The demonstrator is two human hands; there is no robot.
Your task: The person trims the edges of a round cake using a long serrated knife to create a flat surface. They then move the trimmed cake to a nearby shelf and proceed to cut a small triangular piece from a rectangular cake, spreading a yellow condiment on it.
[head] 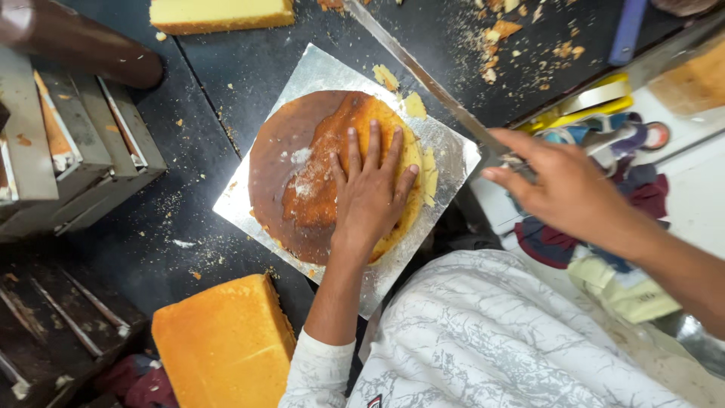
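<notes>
With the round brown-topped sponge cake [317, 177] on the square silver board [317, 75] pinned under the flat, spread-fingered left hand [370, 193], the long steel knife [423, 75] gripped in the closed right hand [563, 189] is best kept level.

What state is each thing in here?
Round cake: on the silver board, brown crust partly shaved off.
Left hand: flat on the cake, fingers spread.
Right hand: gripping the long knife.
Block cake: whole, uncut.
Black counter: strewn with crumbs.
</notes>
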